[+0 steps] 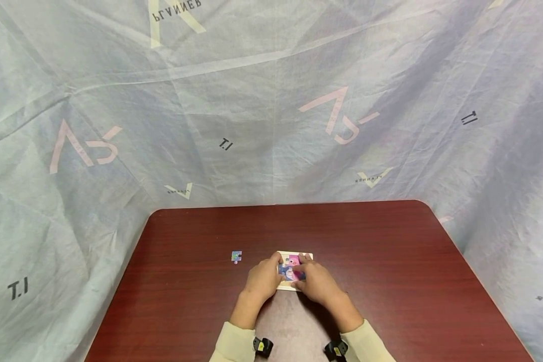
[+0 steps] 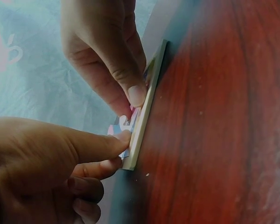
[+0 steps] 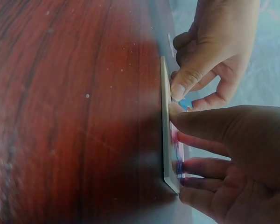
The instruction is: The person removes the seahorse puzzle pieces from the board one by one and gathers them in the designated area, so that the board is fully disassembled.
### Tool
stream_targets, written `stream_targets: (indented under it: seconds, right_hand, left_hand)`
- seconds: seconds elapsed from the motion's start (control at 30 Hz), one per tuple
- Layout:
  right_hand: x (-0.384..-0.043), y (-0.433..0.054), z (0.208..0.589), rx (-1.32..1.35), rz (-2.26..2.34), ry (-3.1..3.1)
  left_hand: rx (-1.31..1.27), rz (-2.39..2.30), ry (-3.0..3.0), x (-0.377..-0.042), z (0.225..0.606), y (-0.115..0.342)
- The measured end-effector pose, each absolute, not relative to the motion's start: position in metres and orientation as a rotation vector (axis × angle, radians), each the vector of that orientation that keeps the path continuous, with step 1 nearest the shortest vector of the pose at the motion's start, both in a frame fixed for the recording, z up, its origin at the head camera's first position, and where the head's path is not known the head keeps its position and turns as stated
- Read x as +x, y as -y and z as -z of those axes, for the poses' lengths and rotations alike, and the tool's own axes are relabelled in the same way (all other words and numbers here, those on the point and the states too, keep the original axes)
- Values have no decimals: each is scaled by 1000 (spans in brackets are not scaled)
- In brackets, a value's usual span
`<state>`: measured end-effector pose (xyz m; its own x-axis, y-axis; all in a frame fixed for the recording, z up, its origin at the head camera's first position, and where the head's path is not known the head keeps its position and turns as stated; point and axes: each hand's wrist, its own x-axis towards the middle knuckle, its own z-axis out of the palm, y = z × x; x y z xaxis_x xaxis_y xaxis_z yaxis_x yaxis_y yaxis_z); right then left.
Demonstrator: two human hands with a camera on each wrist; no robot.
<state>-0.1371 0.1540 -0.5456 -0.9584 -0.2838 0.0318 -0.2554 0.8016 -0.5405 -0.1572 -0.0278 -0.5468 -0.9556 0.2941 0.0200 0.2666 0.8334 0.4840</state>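
"Pale sleeves (image 1: 233, 343) are nearest?"

"Yes, with a black band (image 1: 264, 348) at each wrist."

"How is the left hand (image 1: 263, 277)?"

"Gripping the puzzle (image 1: 286, 287) by its left edge, thumb on the near side."

"And the right hand (image 1: 319, 282)?"

"Holding the right part, thumb at the near edge, fingers bent over the picture toward the far edge."

"Where exactly is the puzzle?"

"On the worktop (image 1: 185, 291), between both hands, light-rimmed, with pink and blue pieces (image 1: 293, 260) inside. A blue bit (image 3: 185, 103) shows by the left fingertips; I cannot tell whether it sits level."

"Anything beside it?"

"One loose piece (image 1: 237, 256), mostly blue, lies to the left, well apart from the puzzle and slightly farther off than the left hand, its knob toward the person."

"And farthest?"

"Beyond the worktop's rounded far corners hangs a creased grey-blue cloth (image 1: 262, 100), printed with pink and yellow marks and black letters, 'T.I' among them."
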Motion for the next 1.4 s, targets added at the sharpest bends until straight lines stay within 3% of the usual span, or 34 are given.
stream_targets:
  seconds: [1.4]
  right_hand:
    - [-138,-155,549,-440,915,-2934]
  left_hand:
    - [500,-797,-2971,-157,549,31]
